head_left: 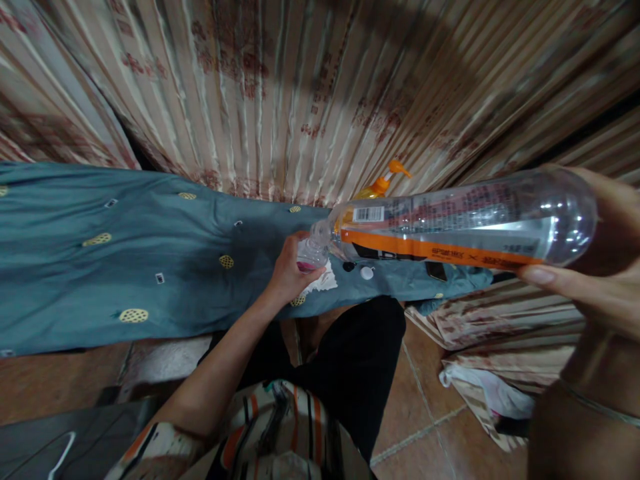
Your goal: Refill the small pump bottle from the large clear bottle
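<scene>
Striped patterned curtain (300, 87) behind; teal dotted cloth (100, 260) over surface; reddish tiled floor (415, 413) below.

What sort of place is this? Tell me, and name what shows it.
Probably a room in a home, perhaps a bedroom. Pleated patterned curtains hang behind a teal cloth with yellow spots, and the floor is tiled. The right hand tilts a clear bottle toward the left hand.

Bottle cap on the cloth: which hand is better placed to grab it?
Left, probably. The left hand is down on the teal cloth at the small container, close to the white cap. The right hand is wrapped around the base of the tipped clear bottle.
</scene>
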{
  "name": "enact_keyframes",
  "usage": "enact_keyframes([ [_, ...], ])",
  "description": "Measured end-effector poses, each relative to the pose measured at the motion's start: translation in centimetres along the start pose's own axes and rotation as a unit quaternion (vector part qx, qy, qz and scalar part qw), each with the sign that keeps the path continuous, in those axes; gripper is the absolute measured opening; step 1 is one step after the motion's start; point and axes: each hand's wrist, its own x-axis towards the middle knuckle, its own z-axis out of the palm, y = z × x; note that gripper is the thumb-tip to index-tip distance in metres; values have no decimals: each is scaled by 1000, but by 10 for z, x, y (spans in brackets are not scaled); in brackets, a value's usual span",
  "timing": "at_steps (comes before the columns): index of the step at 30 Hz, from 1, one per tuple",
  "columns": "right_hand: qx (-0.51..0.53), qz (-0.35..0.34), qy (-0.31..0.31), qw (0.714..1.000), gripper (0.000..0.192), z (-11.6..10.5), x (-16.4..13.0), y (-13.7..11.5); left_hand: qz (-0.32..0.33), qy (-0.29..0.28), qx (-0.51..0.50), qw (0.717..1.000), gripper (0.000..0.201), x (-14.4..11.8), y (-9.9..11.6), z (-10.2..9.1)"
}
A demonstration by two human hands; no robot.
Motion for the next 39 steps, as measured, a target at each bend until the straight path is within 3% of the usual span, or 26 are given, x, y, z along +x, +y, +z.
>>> enact_keyframes([
  [17, -5, 13, 17, 1000, 80, 1, -3, -4, -4, -6, -5, 1000, 72, 0, 1, 0],
  [39, 28, 24, -11, 999, 75, 0, -1, -9, 4, -2, -11, 1000, 72, 0, 1, 0],
])
